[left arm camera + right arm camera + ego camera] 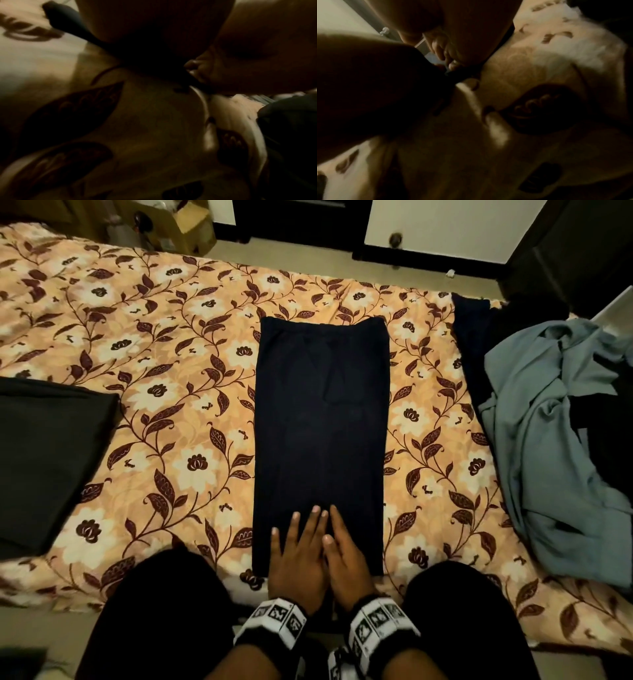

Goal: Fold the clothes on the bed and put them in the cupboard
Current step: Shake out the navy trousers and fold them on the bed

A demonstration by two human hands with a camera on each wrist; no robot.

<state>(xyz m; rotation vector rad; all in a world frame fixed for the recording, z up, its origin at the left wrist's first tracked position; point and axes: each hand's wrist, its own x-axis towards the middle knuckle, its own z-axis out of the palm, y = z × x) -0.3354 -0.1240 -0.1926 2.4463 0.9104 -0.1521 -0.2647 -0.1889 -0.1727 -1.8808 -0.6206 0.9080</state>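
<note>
A dark navy garment [322, 419] lies flat on the floral bed sheet [164, 412] as a long narrow rectangle, folded lengthwise. Both my hands rest flat on its near end, side by side and touching. My left hand [298, 546] has its fingers straight and spread on the cloth. My right hand [346, 549] lies beside it, fingers straight and pointing away from me. Both wrist views are dark and blurred: the left wrist view shows the floral sheet [137, 128], the right wrist view shows the sheet [530, 67] and dim fingers.
A folded dark garment [44, 467] lies at the bed's left edge. A heap of unfolded clothes, grey-blue fabric [548, 446] over dark pieces, sits on the right. Beyond the bed are a white door [445, 224] and a cardboard box [191, 224].
</note>
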